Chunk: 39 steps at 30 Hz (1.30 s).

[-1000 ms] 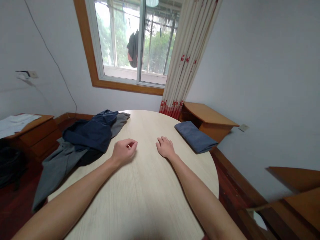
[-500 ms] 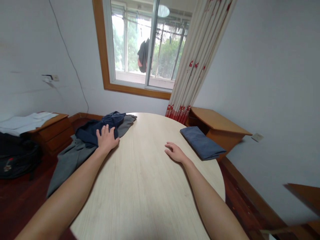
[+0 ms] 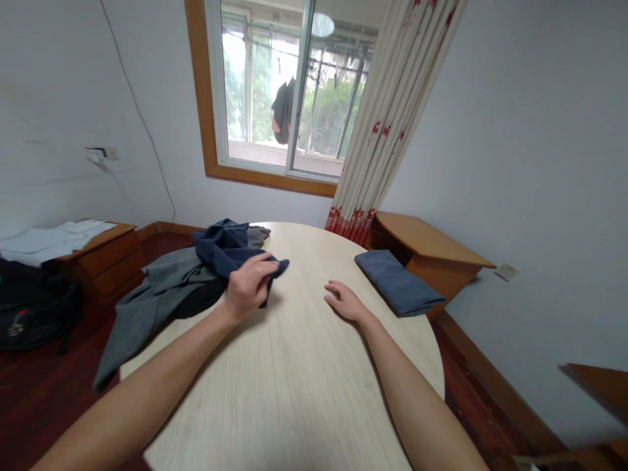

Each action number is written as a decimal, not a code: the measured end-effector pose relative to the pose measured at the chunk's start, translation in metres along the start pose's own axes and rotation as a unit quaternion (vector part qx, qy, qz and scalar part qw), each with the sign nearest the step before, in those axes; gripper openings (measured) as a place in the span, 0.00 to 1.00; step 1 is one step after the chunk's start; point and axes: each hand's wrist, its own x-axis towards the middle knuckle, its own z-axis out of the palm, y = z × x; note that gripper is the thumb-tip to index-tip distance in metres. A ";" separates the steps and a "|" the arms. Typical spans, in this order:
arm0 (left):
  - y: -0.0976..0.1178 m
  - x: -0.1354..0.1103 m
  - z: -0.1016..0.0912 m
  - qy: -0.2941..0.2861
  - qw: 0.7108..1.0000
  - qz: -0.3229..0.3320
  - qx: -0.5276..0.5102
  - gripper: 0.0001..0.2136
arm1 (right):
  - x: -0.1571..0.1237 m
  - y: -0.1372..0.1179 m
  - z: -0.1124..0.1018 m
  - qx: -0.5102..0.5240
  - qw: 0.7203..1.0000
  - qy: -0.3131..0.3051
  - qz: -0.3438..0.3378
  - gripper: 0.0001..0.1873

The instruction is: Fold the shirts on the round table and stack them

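My left hand [image 3: 248, 286] is closed on a dark blue garment [image 3: 223, 247] and holds its edge over the round light wooden table [image 3: 294, 366]. Under it lies a grey garment [image 3: 147, 301] that hangs off the table's left edge. My right hand [image 3: 344, 301] rests on the tabletop with fingers loosely spread and holds nothing. A folded blue cloth [image 3: 397, 281] lies at the table's right edge, a short way beyond my right hand.
A wooden side cabinet [image 3: 426, 252] stands behind the table at the right, beside a red-patterned curtain [image 3: 387, 118]. A low wooden dresser [image 3: 98, 258] with white cloth stands at the left, with a black bag [image 3: 29, 311] on the floor.
My left hand reached onto the blue garment, closed on it and pulled it to the right, towards the middle of the table. The right hand stayed on the tabletop.
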 end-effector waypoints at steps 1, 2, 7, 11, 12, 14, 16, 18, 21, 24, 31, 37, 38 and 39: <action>0.015 -0.001 0.009 -0.021 0.998 0.048 -0.047 0.12 | 0.000 0.001 0.001 0.003 1.000 0.005 -0.005 0.22; 0.030 -0.002 0.017 -0.050 0.991 0.089 -0.081 0.13 | 0.001 0.001 0.001 0.007 1.000 0.009 -0.011 0.21; 0.053 -0.006 0.035 -0.232 0.964 0.118 -0.054 0.12 | 0.000 0.002 0.001 0.032 0.999 0.018 -0.036 0.20; 0.011 -0.008 0.025 -0.271 0.955 -0.071 0.102 0.15 | -0.001 -0.005 -0.003 0.041 0.999 0.019 -0.023 0.19; -0.002 -0.010 0.020 -0.281 0.940 -0.126 0.145 0.16 | -0.002 -0.009 -0.004 0.051 0.998 0.019 -0.020 0.18; -0.027 -0.016 0.012 -0.318 0.897 -0.224 0.208 0.22 | -0.004 -0.018 -0.005 0.088 0.996 0.008 -0.015 0.18; -0.044 -0.022 0.007 -0.373 0.851 -0.288 0.232 0.27 | -0.006 -0.031 -0.004 0.143 0.989 -0.018 -0.016 0.19; -0.051 -0.027 0.006 -0.419 0.824 -0.308 0.225 0.27 | -0.009 -0.046 -0.001 0.198 0.979 -0.049 -0.026 0.20; -0.051 -0.029 0.011 -0.441 0.821 -0.299 0.203 0.21 | -0.013 -0.071 0.005 0.240 0.965 -0.091 -0.045 0.23; -0.047 -0.028 0.015 -0.426 0.833 -0.294 0.195 0.17 | -0.016 -0.090 0.011 0.227 0.964 -0.125 -0.055 0.32; -0.052 -0.028 0.014 -0.335 0.871 -0.300 0.199 0.28 | -0.019 -0.113 0.009 0.270 0.944 -0.168 -0.086 0.29; -0.052 -0.014 0.000 -0.279 0.878 -0.293 0.257 0.18 | -0.027 -0.122 -0.004 0.392 0.865 -0.312 -0.042 0.33; -0.050 -0.011 -0.003 -0.272 0.878 -0.304 0.249 0.16 | -0.029 -0.123 -0.004 0.414 0.833 -0.365 -0.038 0.36; -0.047 -0.008 -0.006 -0.259 0.880 -0.315 0.242 0.16 | -0.030 -0.124 -0.004 0.432 0.796 -0.422 -0.036 0.39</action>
